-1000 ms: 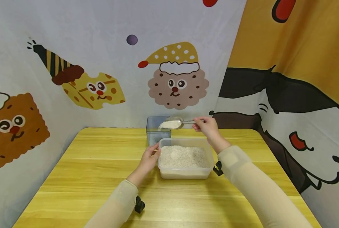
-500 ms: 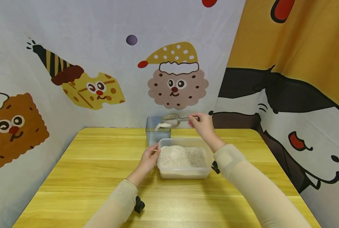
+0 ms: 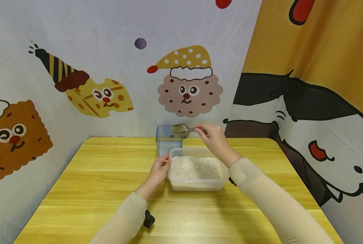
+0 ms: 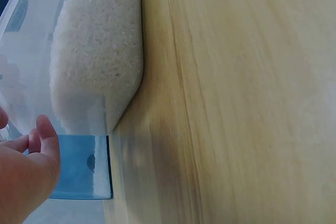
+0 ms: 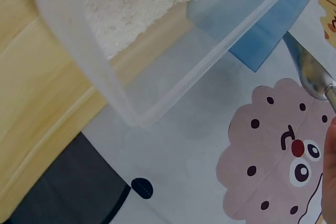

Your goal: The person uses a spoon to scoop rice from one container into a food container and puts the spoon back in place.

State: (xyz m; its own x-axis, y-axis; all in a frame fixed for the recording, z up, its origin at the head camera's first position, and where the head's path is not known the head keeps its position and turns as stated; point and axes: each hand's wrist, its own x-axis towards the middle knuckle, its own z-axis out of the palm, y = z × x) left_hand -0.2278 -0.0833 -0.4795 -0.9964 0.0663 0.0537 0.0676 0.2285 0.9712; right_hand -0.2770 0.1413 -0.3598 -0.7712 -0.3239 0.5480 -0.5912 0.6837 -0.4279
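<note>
Right hand point(image 3: 215, 139): grip closed around the handle of a metal scoop point(image 3: 180, 130). The scoop's bowl is tipped over the open top of a blue-tinted clear container point(image 3: 168, 140) at the far side of the surface point(image 3: 93, 176). No rice is visible in the bowl in the head view. The right wrist view shows only part of the scoop's metal bowl point(image 5: 311, 72) and an edge of the hand.

Left hand point(image 3: 159, 169): fingers lightly curled against the left wall of a clear plastic tub point(image 3: 196, 185); grip resting on the tub's near-left corner, holding it in place. In the left wrist view the fingertips point(image 4: 44, 136) lie against the tub wall.

The tub stands near the middle of the surface, directly in front of the blue container, and is partly filled with white rice point(image 3: 196, 167). The left wrist view shows a little rice at the bottom of the blue container point(image 4: 84, 166).

Both forearms wear beige sleeves point(image 3: 267, 193). Printed cartoon cloth point(image 3: 187, 84) hangs behind the surface.
</note>
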